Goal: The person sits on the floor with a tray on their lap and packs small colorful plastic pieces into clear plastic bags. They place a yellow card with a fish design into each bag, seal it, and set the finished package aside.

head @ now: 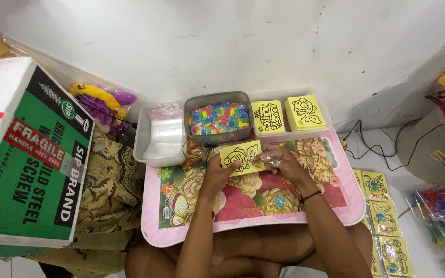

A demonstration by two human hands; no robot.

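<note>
Hands over pink flowered lap tray, seen from above. Left hand pinching yellow card at lower left corner, thumb on top, fingers under. Right hand gripping small clear plastic bag at card's right edge; fingers curled around it, touching card too. Card tilted slightly, black line drawing facing up, held just above tray's far edge, near middle. Black band on right wrist.

Behind tray, against white wall: white tub with stack of clear bags at left; grey tub full of small multicoloured pieces in middle; white tub at right holding two stacks of yellow cards, each with a different black drawing on top. Small glass jar just beside left hand, in front of grey tub, contents too small to tell.

Far left: big green and white cardboard box, patterned brown cloth beside it, yellow and purple toy behind. Right of tray on floor: row of more yellow cards in clear sleeves, black cable running along floor, bag of colourful bits at far right edge. Bare legs under tray at bottom.
</note>
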